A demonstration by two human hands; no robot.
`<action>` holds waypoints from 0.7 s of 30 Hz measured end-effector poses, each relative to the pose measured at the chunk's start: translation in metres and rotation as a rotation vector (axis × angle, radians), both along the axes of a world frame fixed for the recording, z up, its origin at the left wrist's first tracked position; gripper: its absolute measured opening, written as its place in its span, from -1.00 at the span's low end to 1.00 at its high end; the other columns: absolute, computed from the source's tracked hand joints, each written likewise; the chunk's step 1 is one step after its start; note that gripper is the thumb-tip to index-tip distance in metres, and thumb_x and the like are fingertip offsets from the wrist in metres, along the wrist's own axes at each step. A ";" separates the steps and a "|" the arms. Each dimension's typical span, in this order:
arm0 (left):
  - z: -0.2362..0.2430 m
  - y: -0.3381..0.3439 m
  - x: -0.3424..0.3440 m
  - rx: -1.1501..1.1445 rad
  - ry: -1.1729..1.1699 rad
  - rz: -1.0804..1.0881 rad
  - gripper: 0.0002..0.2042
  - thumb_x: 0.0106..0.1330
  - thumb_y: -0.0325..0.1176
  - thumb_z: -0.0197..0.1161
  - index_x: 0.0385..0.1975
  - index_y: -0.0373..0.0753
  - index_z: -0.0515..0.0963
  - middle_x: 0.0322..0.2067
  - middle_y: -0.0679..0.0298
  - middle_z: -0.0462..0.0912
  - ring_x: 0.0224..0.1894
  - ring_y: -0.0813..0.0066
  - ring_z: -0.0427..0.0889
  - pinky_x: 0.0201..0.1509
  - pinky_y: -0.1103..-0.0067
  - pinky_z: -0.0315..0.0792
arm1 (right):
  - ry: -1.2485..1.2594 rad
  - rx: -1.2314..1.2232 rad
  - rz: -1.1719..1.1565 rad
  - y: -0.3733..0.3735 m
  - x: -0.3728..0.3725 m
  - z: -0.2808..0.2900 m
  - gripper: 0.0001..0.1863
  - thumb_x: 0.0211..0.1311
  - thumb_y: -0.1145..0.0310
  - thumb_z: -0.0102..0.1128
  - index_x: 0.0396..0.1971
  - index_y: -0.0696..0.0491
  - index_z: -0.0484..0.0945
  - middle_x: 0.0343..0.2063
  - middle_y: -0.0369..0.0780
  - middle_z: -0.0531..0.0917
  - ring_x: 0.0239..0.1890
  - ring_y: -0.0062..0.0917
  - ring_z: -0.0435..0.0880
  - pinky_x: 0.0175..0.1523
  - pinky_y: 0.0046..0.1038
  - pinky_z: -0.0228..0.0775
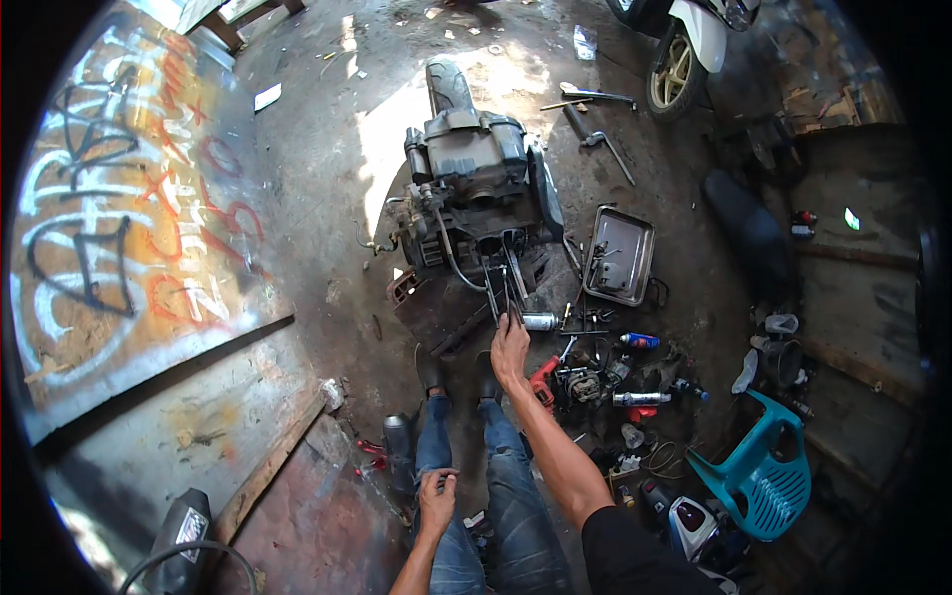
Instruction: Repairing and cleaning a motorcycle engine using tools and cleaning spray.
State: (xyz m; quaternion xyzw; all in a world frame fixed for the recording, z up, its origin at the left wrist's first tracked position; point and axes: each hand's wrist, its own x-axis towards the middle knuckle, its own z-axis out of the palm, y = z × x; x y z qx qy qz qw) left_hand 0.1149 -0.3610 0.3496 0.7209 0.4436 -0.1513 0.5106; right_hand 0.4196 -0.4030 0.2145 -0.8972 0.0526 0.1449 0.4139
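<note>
The right grip [510, 349] is stretched forward, fingers drawn together, forearm [560, 436] behind; the left grip [436, 506] — fingers bent — sits back-left of it.

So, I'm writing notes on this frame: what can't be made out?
In the head view:
What the right hand grips: mostly covered by the hand itself.
Whether the left hand holds anything: too small to tell.
White motorcycle: cut off by top edge.
Parts in the metal tray: too small.

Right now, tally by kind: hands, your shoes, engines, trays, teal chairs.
Hands: 2 (left hand, right hand)
Shoes: 2
Engine: 1
Tray: 1
Teal chair: 1
Total: 7
</note>
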 end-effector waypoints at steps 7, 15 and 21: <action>-0.016 0.069 -0.016 -0.041 0.121 0.083 -0.88 0.37 -0.40 0.19 -0.22 -0.22 0.65 -0.20 0.14 0.56 -0.22 0.32 0.60 -0.11 0.47 0.50 | -0.013 0.006 -0.054 0.010 -0.001 0.009 -0.60 0.51 0.33 -0.15 0.18 0.24 0.43 -0.01 0.19 0.57 0.08 0.09 0.54 0.14 -0.14 0.39; -0.034 0.094 -0.059 0.079 0.088 -0.171 -0.83 0.26 -0.29 0.22 -0.27 -0.18 0.67 -0.21 -0.02 0.62 -0.18 0.08 0.58 0.00 0.32 0.44 | -0.010 -0.151 -0.136 -0.011 -0.016 0.020 -0.70 0.42 0.32 -0.02 -0.21 0.23 0.63 -0.36 0.16 0.63 -0.25 0.09 0.64 -0.18 -0.07 0.43; -0.024 0.097 -0.084 0.161 0.113 -0.246 -0.65 0.35 -0.16 0.17 -0.06 -0.29 0.60 -0.10 -0.08 0.61 0.00 -0.03 0.56 0.12 0.24 0.41 | 0.180 -0.197 -0.138 -0.078 -0.134 0.026 -0.65 0.42 0.33 -0.04 0.01 0.26 0.52 -0.15 0.19 0.61 -0.11 0.12 0.58 -0.01 -0.05 0.37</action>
